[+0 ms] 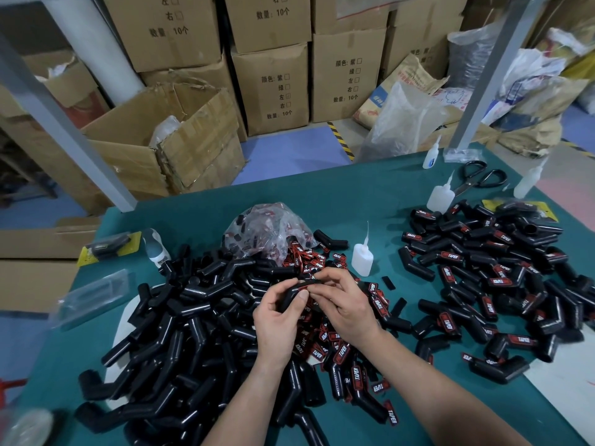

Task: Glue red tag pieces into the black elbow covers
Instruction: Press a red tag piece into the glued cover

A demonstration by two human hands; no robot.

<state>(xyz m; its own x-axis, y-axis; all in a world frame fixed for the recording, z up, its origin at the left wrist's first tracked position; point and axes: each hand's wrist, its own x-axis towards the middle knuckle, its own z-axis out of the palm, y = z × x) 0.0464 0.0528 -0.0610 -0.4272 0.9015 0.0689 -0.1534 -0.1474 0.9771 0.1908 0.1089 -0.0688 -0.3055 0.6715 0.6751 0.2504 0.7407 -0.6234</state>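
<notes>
My left hand [277, 317] grips a black elbow cover [289, 296] above the middle of the green table [354, 194]. My right hand [341, 300] pinches a red tag piece [310, 286] against the top of that cover. Under both hands lies a heap of loose red tag pieces [338, 349]. A big pile of bare black covers [180, 333] fills the left. Covers with red tags on them [495, 278] are heaped at the right. A white glue bottle [362, 254] stands just beyond my right hand.
A clear bag of tags [267, 230] lies behind the heap. More glue bottles [440, 196] and black scissors [479, 178] sit at the far right. A grey-handled tool [156, 247] and a yellow carded pack [108, 246] lie left. Cardboard boxes [270, 88] stand behind the table.
</notes>
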